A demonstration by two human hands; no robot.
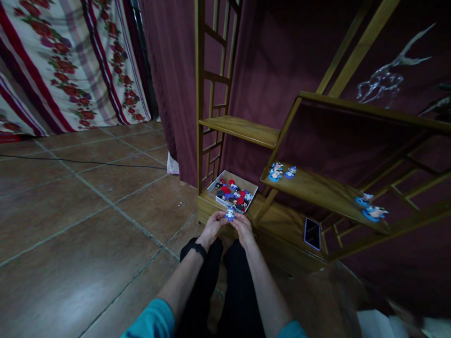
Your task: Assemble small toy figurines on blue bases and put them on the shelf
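A small purple and white figurine (230, 214) is held upright between my two hands, just in front of the box. My left hand (213, 225) pinches it from the left, and my right hand (243, 226) grips its right side. Behind it, a shallow open box (215, 187) on the wooden base holds many jumbled small figurines in red, black, purple and white. On the shelf to the right stands a similar purple figurine (291, 172), beside pale figurines on blue bases (275, 174).
More blue-based figurines (375, 213) sit at the right end of the slanted-looking shelf (317, 190). A phone (312, 233) lies on the lower board. A clear deer-like ornament (382, 82) stands on the upper shelf. A cable (88, 162) runs across the tiled floor.
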